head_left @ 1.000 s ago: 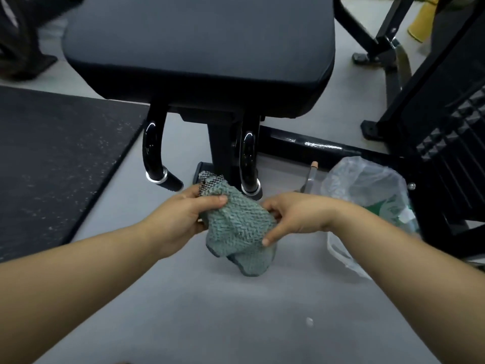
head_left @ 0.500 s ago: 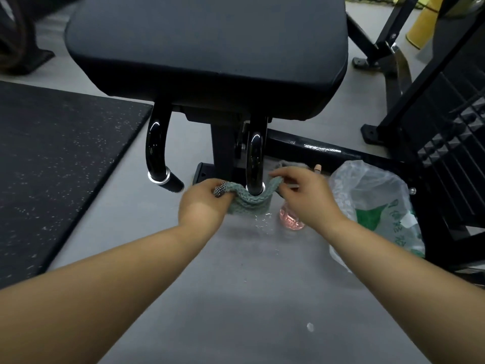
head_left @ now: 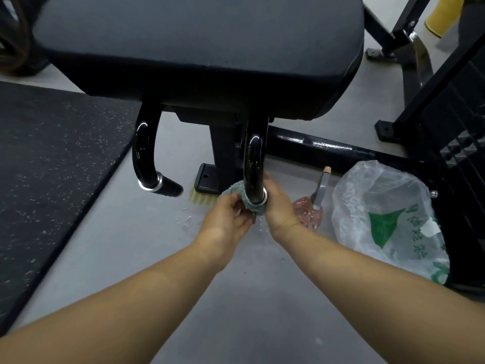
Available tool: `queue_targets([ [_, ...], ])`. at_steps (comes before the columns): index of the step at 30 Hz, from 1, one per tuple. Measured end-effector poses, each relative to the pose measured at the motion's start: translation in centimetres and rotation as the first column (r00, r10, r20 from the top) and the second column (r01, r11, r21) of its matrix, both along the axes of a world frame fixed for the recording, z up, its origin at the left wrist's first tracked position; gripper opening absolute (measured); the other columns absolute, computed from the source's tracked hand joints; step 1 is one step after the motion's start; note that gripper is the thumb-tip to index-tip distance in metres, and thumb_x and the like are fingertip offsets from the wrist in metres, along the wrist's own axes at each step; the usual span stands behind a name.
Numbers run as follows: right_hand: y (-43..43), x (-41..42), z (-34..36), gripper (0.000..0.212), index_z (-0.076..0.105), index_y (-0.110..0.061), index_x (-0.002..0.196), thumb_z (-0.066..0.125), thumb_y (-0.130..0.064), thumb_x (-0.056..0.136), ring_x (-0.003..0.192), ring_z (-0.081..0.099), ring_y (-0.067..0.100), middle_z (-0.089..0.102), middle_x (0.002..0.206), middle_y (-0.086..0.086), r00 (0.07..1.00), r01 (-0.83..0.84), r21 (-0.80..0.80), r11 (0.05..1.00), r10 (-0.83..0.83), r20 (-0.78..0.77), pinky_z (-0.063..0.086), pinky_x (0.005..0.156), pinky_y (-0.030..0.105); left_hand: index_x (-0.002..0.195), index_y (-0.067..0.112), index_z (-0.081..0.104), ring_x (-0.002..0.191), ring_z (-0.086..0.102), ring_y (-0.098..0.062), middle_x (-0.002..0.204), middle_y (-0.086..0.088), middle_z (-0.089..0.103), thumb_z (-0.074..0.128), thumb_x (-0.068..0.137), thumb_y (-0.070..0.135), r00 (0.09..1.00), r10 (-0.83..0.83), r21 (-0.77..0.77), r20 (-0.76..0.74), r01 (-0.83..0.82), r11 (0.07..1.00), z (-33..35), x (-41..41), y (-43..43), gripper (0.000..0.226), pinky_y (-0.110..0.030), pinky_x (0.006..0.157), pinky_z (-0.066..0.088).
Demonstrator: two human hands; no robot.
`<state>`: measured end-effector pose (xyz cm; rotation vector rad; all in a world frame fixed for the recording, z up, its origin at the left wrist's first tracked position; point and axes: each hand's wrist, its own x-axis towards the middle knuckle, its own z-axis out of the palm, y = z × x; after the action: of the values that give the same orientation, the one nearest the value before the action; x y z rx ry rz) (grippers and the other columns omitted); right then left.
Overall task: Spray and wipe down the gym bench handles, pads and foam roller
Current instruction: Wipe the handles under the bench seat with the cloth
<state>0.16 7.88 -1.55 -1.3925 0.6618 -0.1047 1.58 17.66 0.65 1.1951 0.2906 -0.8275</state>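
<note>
Green cloth (head_left: pixel 232 189) looped round lower end of handle (head_left: pixel 252 158), beneath near edge of seat pad (head_left: pixel 199 43). Left grip (head_left: pixel 225 219) and right grip (head_left: pixel 279 208) each hold a cloth end, judged to draw it taut for wiping.

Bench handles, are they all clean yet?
Not yet. Droplets on the floor suggest spraying happened. Both the left hand and right hand hold the cloth wrapped round one handle. The other handle and seat pad may still need wiping; the foam roller isn't in view.

Clear plastic bag (head_left: pixel 380 206) with green print on grey floor (head_left: pixel 236 311), speckled black mat (head_left: pixel 52 166) at left
</note>
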Motion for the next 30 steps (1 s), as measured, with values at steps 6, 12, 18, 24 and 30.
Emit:
queue_targets([
  [6,0.8,-1.2,0.6,0.044,0.065,-0.026,0.082,0.027,-0.032,0.102,0.07,0.06,-0.013,0.068,0.073,-0.018,0.977,-0.002,-0.009,1.0,0.004,0.214,0.042,0.065,0.001,0.097,0.003,0.061,0.1,0.063,-0.032,0.106,-0.015,0.066,0.029,0.097,0.019,0.989,0.076,-0.009,0.126,-0.075,0.997,0.6,1.6,2.3,0.036,-0.039,0.093,0.049],
  [12,-0.2,0.2,0.0,0.043,0.059,-0.027,0.071,0.03,-0.036,0.102,0.061,0.055,0.003,0.061,0.068,-0.004,0.999,0.025,-0.056,0.998,-0.024,0.024,0.043,0.053,0.012,0.139,0.014,0.042,0.121,0.053,-0.027,0.138,-0.001,0.047,0.029,0.1,0.028,0.986,-0.158,0.002,0.05,0.158,0.987,-0.8,0.1,1.3,0.044,-0.038,0.101,0.043],
  [18,0.7,-0.6,0.3,0.043,0.065,-0.018,0.08,0.033,-0.039,0.1,0.07,0.061,0.008,0.066,0.076,-0.002,0.992,0.052,0.024,0.998,-0.055,0.115,0.047,0.062,0.018,0.099,0.003,0.059,0.095,0.067,-0.031,0.107,-0.014,0.067,0.03,0.096,0.02,0.987,0.096,0.021,0.128,-0.099,0.995,0.5,0.7,1.5,0.033,-0.041,0.09,0.052],
  [24,0.0,0.1,-0.1,0.042,0.062,-0.019,0.075,0.034,-0.036,0.1,0.064,0.054,0.009,0.061,0.072,0.001,0.999,0.043,-0.024,0.999,-0.043,0.0,0.044,0.056,0.019,0.12,0.02,0.042,0.094,0.065,-0.022,0.114,-0.007,0.059,0.043,0.093,0.005,0.966,0.091,0.209,0.243,-0.144,0.967,-0.4,0.8,-0.5,0.031,-0.028,0.064,0.059],
  [30,0.1,0.5,-1.0,0.04,0.061,-0.018,0.072,0.037,-0.035,0.1,0.066,0.056,0.013,0.062,0.07,0.002,0.995,0.102,0.012,0.995,-0.102,0.017,0.045,0.065,0.027,0.12,0.026,0.062,0.089,0.066,-0.014,0.103,0.003,0.068,0.045,0.096,0.016,0.821,-0.334,0.491,0.463,0.076,0.868,-1.3,1.7,0.2,0.031,-0.033,0.083,0.055],
])
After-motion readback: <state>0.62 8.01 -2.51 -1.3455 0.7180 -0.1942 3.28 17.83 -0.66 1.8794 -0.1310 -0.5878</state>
